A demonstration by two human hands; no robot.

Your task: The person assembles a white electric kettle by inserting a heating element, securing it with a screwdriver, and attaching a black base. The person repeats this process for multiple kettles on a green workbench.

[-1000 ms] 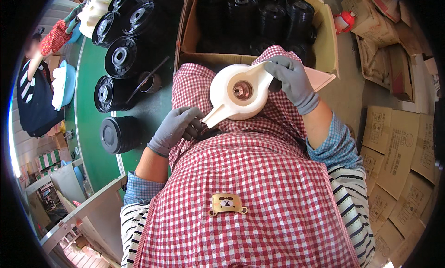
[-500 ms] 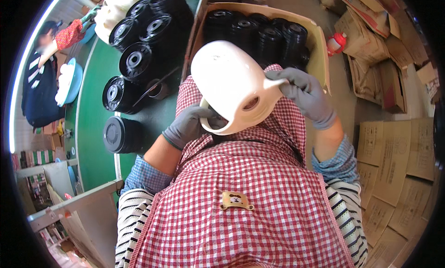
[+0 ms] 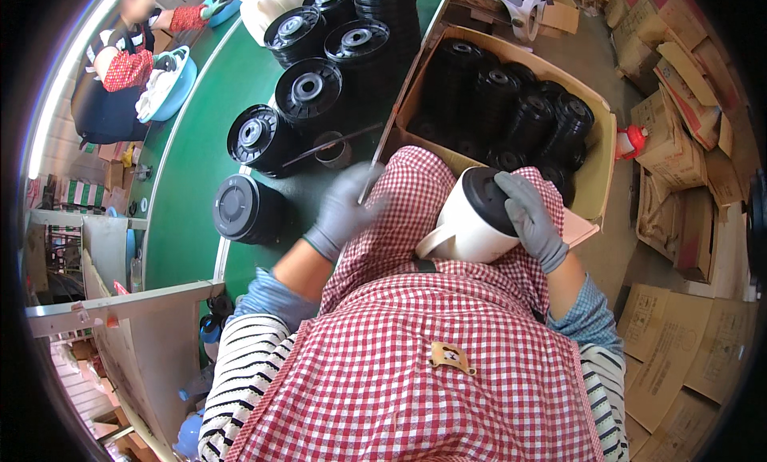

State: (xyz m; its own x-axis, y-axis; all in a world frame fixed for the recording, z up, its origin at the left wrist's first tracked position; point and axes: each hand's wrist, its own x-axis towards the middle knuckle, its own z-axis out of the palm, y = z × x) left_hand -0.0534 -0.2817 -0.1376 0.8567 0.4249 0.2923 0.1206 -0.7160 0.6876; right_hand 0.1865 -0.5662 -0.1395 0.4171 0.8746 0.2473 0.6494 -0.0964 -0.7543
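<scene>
In my lap a white kettle-like body (image 3: 473,232) lies tilted, its handle toward my left and a round black cap or base (image 3: 487,200) on its upturned end. My gloved right hand (image 3: 531,220) grips it, fingers over the black part's edge. My gloved left hand (image 3: 347,210) is beside the table edge, smeared by motion; a thin pale strip crosses it, and whether it is held cannot be told. A thin dark rod (image 3: 331,149) rests across a small round cup (image 3: 335,154) just beyond that hand.
Stacks of black round parts (image 3: 310,90) stand on the green table (image 3: 180,162) at left. A cardboard box (image 3: 603,154) before me holds several more stacks. Cartons (image 3: 671,350) lie at right. Across the table a person (image 3: 112,94) stands by a blue basin (image 3: 180,90).
The white body has been turned and lowered into my lap, and a black round part now covers its end. My left hand has let go of it and moved left toward the table.
</scene>
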